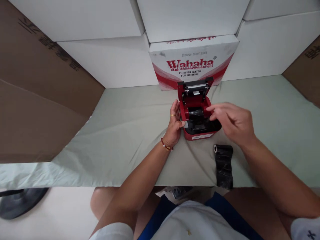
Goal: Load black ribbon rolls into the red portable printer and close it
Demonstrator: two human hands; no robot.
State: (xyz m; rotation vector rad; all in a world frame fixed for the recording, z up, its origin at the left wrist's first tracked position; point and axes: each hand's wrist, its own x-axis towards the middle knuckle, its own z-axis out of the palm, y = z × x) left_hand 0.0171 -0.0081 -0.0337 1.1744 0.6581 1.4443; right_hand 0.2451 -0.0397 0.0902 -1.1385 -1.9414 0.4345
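A small red printer [197,133] stands on the pale green cloth [120,140] with its lid [195,87] flipped up and its black inner bay showing. My left hand [174,123] rests against the printer's left side, fingers loosely curled on its edge. My right hand [231,121] hovers over the printer's right side, fingers bent and close together above the open bay; I cannot see anything in them. A black roll [223,165], partly unrolled, lies on the cloth in front of the printer to the right, under my right forearm.
A Wahaha carton [193,60] stands right behind the printer among stacked white boxes [110,60]. Brown cardboard walls [40,100] close in the left and right sides. A dark round base [21,201] sits on the floor at lower left.
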